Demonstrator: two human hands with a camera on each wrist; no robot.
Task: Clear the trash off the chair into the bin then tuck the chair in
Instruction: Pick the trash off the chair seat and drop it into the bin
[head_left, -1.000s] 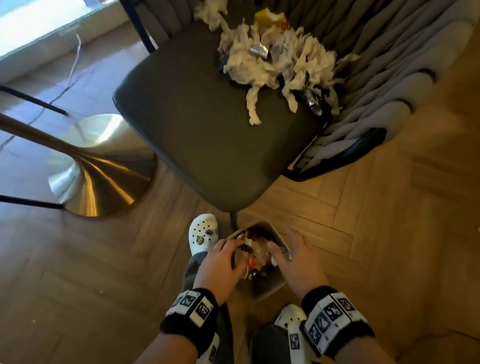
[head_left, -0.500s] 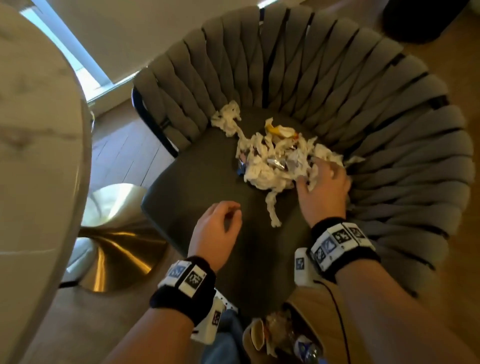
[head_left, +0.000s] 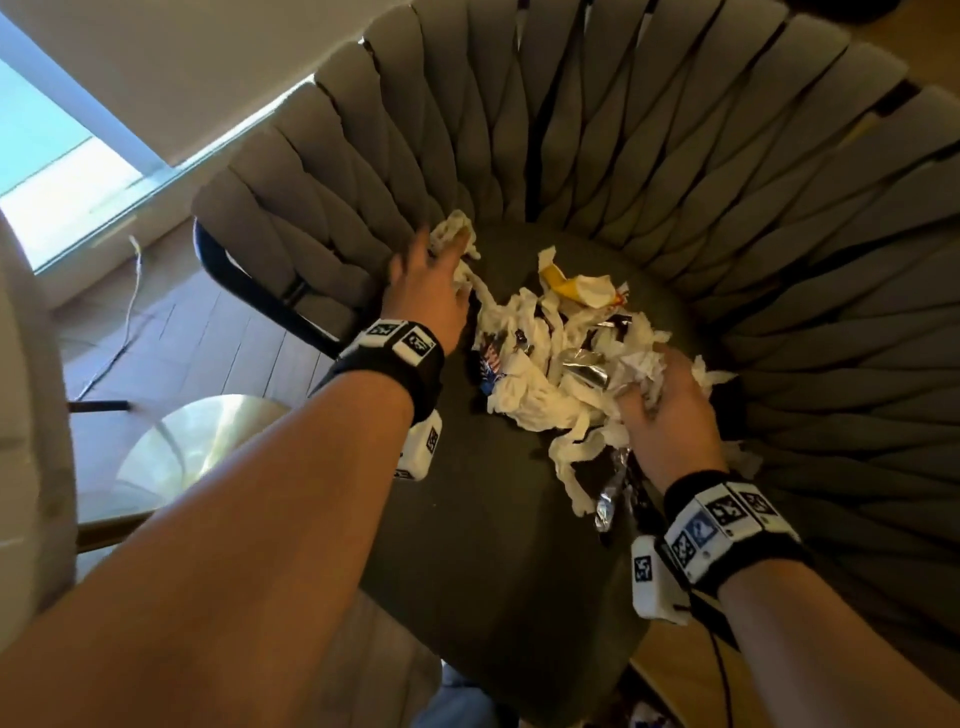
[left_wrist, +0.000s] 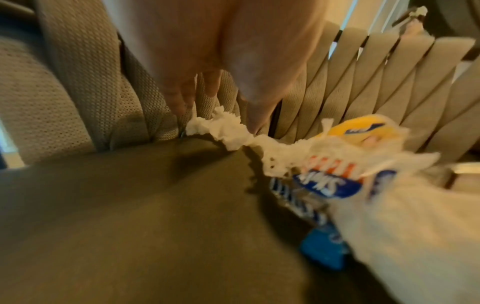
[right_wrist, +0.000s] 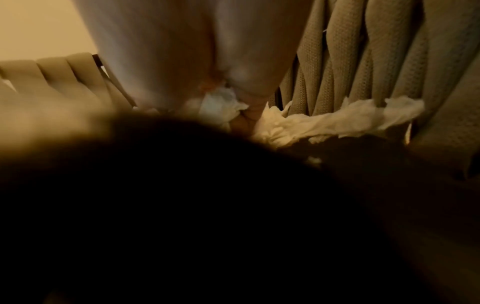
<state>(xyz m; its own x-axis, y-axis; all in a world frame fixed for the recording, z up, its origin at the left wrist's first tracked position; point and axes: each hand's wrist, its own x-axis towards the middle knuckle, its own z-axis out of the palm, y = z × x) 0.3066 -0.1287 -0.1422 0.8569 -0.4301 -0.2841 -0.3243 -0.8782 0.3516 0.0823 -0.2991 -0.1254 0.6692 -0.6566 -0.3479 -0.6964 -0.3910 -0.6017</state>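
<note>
We are in a home dining area. A padded woven-back chair (head_left: 649, 156) stands by a pale table (head_left: 31, 415) with a brass base (head_left: 197, 447), on wood flooring (head_left: 208, 338) near a floor-level window (head_left: 57, 171).

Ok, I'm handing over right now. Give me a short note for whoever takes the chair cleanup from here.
Left hand: fingers spread on the far-left tissue strip, at the seat's back edge; no grip visible yet.
Right hand: fingers dug into the right edge of the trash pile, gripping tissue.
Pile (tissue, foil, wrappers, a yellow wrapper) all sits on the chair seat.
Bin: barely visible, if at all, at the bottom edge.
Done: nothing shows as cleared from here.
Left: gather, bin it, tuck the chair.
</note>
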